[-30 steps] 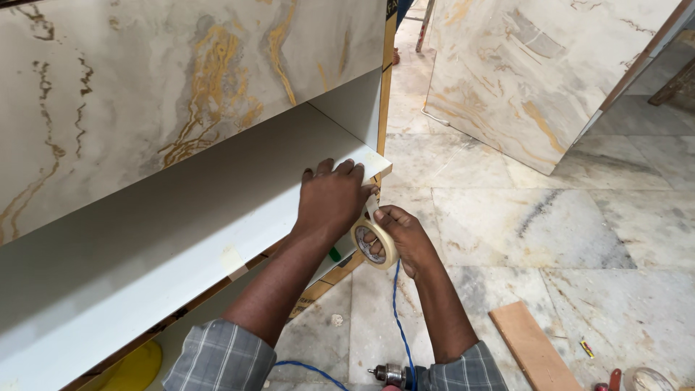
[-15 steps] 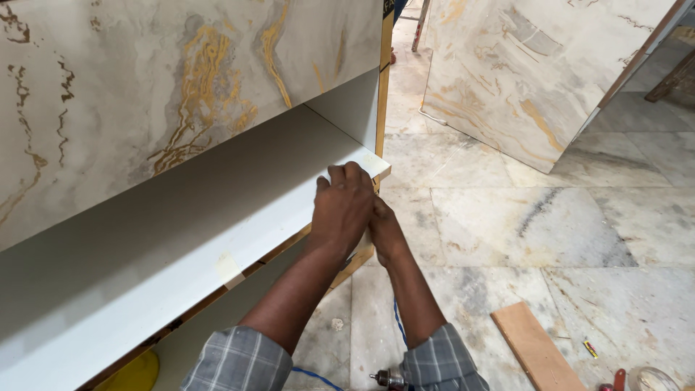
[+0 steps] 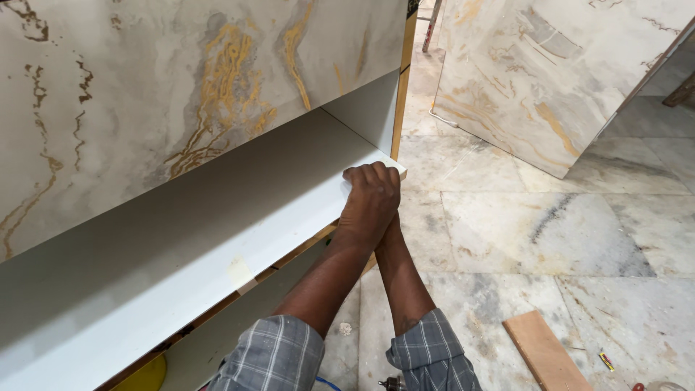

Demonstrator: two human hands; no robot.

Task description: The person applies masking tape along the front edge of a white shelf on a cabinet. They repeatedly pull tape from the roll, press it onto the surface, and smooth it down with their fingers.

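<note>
Two hands: both meet at the near right corner of the white shelf board (image 3: 217, 217), one over the other.
Left hand (image 3: 371, 199): lies palm down on the corner, fingers curled over the front edge and closed against the board; it presses the board rather than lifting anything.
Right hand (image 3: 389, 226): almost wholly hidden under the left hand and the board's edge; only the wrist and forearm show, so I cannot tell how its fingers stand or whether it has hold of anything.
Shelf board: white, runs from the near left up to the corner under the hands; a short strip of pale tape (image 3: 241, 273) sits on its front edge, well left of the hands.
Cabinet panel (image 3: 181, 94): marble-patterned, with gold veins, stands above and behind the board.
Sleeves (image 3: 347, 355): grey checked, at the near edge.
Floor (image 3: 521, 232): marble tiles to the right; a small wooden offcut (image 3: 544, 352) lies near right.
Second panel (image 3: 550, 72): same marble pattern, leans at far right.
</note>
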